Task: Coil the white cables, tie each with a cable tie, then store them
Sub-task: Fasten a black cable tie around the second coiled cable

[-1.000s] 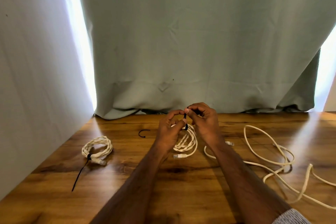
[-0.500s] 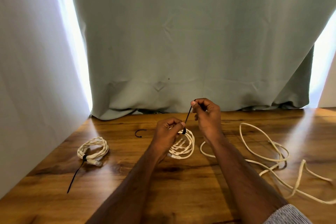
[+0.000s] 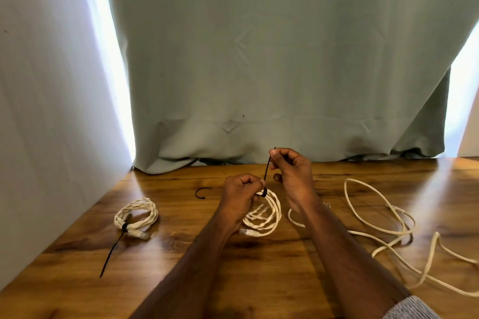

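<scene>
Left hand [image 3: 239,193] has its grip on a white cable coil [image 3: 267,215] at the black cable tie [image 3: 265,179]. Right hand [image 3: 291,176], just right of it and higher, pinches the tie's tail, which runs up taut. Left of the grip on the tabletop [image 3: 259,267]: a tied coil [image 3: 137,216], a spare tie [image 3: 202,191] nearer. Right of the grip: loose cable [image 3: 383,223], sprawled.

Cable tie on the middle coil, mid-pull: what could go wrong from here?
1. The right hand pinches only the tip of the cable tie; it may slip before the loop cinches.
2. The left hand holds the coil at one spot; the free loops could splay out.
3. The loose cable sprawls beside the right forearm and could get dragged.
</scene>
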Demonstrator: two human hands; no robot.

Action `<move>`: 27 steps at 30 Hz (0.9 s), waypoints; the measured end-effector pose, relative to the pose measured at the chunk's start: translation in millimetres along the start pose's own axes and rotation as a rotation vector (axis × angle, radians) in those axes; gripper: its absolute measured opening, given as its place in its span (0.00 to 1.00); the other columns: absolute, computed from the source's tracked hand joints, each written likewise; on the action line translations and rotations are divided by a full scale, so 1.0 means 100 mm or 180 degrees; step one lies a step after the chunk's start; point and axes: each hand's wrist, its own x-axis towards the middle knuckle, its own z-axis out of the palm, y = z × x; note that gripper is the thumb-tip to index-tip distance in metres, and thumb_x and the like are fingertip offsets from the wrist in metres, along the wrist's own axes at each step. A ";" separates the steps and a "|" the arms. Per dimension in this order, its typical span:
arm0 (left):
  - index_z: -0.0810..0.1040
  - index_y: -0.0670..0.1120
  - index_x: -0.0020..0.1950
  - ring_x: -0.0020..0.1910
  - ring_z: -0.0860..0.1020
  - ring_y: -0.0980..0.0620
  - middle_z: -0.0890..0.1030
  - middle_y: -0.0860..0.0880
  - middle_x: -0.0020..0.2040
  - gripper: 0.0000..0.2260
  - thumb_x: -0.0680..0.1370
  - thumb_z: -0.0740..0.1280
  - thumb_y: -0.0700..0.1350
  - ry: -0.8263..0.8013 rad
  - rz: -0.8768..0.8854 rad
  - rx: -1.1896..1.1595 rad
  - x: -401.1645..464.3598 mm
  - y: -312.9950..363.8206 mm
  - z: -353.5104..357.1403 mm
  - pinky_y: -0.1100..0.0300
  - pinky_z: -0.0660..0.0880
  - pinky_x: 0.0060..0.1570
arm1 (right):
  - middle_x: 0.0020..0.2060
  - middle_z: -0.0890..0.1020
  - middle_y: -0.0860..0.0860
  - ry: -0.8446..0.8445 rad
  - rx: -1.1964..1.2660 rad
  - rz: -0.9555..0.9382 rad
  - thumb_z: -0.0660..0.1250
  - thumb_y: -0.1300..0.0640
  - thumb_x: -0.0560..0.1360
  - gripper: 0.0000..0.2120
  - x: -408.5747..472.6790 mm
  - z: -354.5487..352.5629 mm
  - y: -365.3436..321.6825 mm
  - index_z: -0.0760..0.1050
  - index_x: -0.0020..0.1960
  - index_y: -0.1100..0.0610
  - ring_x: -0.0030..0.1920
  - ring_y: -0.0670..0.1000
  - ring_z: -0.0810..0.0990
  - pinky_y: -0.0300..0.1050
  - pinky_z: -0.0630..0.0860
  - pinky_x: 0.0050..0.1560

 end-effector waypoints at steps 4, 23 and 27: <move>0.82 0.39 0.38 0.25 0.70 0.56 0.78 0.46 0.30 0.07 0.76 0.70 0.37 0.0199 -0.0078 -0.0130 0.04 -0.01 -0.05 0.64 0.66 0.27 | 0.37 0.83 0.50 -0.0398 -0.0100 0.0283 0.73 0.53 0.76 0.06 -0.02 -0.01 0.03 0.84 0.50 0.54 0.38 0.47 0.78 0.44 0.73 0.38; 0.86 0.42 0.45 0.42 0.84 0.49 0.86 0.48 0.41 0.03 0.72 0.76 0.39 -0.0142 0.0607 0.0671 0.13 0.00 -0.21 0.54 0.80 0.48 | 0.34 0.80 0.54 -0.0388 -0.0951 -0.0128 0.67 0.59 0.80 0.09 -0.03 0.15 0.01 0.80 0.44 0.62 0.36 0.46 0.76 0.38 0.73 0.36; 0.87 0.43 0.43 0.43 0.84 0.48 0.86 0.48 0.41 0.02 0.72 0.76 0.39 -0.0115 0.0673 0.0815 0.15 -0.03 -0.22 0.49 0.80 0.50 | 0.34 0.80 0.54 -0.0359 -0.0921 -0.0155 0.67 0.60 0.80 0.09 -0.08 0.17 -0.01 0.81 0.43 0.62 0.33 0.43 0.76 0.34 0.73 0.35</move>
